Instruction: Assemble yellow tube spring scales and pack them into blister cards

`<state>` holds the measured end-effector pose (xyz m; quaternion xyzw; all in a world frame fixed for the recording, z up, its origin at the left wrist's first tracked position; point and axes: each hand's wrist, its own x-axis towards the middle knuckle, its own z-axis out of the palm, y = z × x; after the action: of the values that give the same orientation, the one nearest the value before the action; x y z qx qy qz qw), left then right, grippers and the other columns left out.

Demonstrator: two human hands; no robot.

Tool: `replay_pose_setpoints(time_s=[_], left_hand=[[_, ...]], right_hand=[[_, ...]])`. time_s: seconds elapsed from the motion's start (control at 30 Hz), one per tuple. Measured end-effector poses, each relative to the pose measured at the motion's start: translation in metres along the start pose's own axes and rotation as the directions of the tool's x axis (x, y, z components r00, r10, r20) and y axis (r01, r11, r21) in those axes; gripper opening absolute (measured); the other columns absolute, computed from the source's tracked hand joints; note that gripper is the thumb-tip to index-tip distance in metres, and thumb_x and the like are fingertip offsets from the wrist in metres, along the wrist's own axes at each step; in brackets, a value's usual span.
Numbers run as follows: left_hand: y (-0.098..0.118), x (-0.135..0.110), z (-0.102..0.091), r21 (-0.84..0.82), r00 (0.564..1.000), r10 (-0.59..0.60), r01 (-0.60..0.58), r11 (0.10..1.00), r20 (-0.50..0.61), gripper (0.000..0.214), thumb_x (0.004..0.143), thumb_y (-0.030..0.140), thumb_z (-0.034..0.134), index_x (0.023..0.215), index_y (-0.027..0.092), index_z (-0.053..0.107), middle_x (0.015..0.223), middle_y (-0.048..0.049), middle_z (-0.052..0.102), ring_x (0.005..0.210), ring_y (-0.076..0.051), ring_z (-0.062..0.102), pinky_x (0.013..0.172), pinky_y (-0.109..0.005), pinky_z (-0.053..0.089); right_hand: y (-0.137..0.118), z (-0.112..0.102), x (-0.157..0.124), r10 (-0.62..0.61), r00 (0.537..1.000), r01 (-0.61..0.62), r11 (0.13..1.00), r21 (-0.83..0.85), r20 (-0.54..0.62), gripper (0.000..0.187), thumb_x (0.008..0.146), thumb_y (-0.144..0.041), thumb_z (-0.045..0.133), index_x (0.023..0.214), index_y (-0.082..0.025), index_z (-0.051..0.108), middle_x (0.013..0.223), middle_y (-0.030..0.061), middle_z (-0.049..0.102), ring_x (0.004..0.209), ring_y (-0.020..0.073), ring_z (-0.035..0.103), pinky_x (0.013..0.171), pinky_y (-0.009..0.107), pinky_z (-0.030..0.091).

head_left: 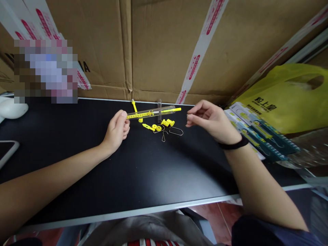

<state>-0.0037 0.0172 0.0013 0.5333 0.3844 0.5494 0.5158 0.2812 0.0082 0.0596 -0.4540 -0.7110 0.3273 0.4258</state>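
My left hand is closed around one end of a clear spring scale tube, which has a marked yellow strip inside and a yellow rod at its right end. Raised to the right of that tube, my right hand pinches a tiny item that I cannot make out. Beneath the tube, yellow plastic parts, yellow rings and bent wire hooks lie on the black table. Behind it are a second clear tube and a yellow rod with a metal tip.
Printed spring scale packages lie at the right, beside a yellow plastic bag. A taped cardboard box walls off the back of the table. A white object and a phone-like device are at the left edge.
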Motion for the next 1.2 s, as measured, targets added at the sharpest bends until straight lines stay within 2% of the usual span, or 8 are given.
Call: replay_pose_setpoints(time_s=[0.07,0.13,0.3,0.5,1.2], left_hand=[[0.0,0.0,0.0,0.007,1.0,-0.001,0.001,1.0,0.005,0.03,0.093,0.039,0.044,0.071,0.021,0.036,0.052,0.01,0.028,0.036,-0.004,0.02,0.033,-0.014,0.015],[0.0,-0.001,0.0,0.014,1.0,-0.002,0.002,1.0,0.011,0.031,0.093,0.041,0.045,0.071,0.021,0.035,0.052,0.01,0.027,0.037,-0.004,0.02,0.033,-0.014,0.015],[-0.002,-0.001,0.0,0.024,0.999,-0.004,0.003,1.0,0.054,0.032,0.092,0.045,0.046,0.072,0.022,0.034,0.053,0.0104,0.027,0.037,-0.004,0.019,0.033,-0.013,0.015],[-0.002,-0.001,-0.001,0.014,0.997,-0.001,0.0,1.0,0.074,0.031,0.092,0.044,0.045,0.073,0.022,0.035,0.053,0.0107,0.027,0.037,-0.004,0.02,0.033,-0.013,0.016],[-0.001,-0.001,0.001,0.043,0.997,-0.036,0.032,0.999,0.075,0.032,0.092,0.044,0.044,0.071,0.022,0.034,0.053,0.0102,0.026,0.037,-0.004,0.02,0.033,-0.015,0.014]], right_hand=[[0.0,-0.001,0.001,0.036,0.999,-0.033,0.987,0.16,-0.015,0.03,0.073,-0.036,0.077,0.083,-0.019,0.055,0.074,-0.0019,0.06,0.064,0.0109,0.064,0.066,0.028,0.058],[-0.001,0.002,0.0,0.063,0.998,-0.065,0.971,0.231,0.016,0.031,0.071,-0.035,0.079,0.084,-0.018,0.056,0.075,-0.0018,0.061,0.064,0.0103,0.065,0.067,0.028,0.06],[-0.002,0.013,-0.002,0.078,0.995,-0.092,0.963,0.254,0.064,0.031,0.07,-0.034,0.081,0.083,-0.017,0.059,0.075,-0.0012,0.062,0.063,0.0097,0.065,0.065,0.025,0.06],[-0.001,0.012,-0.002,0.073,0.996,-0.056,0.944,0.324,-0.042,0.029,0.07,-0.032,0.081,0.082,-0.017,0.059,0.077,-0.0024,0.059,0.063,0.0076,0.063,0.065,0.024,0.061],[-0.004,0.014,-0.003,0.072,0.997,-0.069,0.961,0.269,-0.002,0.031,0.071,-0.035,0.08,0.084,-0.018,0.058,0.077,-0.0019,0.06,0.064,0.0089,0.065,0.065,0.024,0.061]])
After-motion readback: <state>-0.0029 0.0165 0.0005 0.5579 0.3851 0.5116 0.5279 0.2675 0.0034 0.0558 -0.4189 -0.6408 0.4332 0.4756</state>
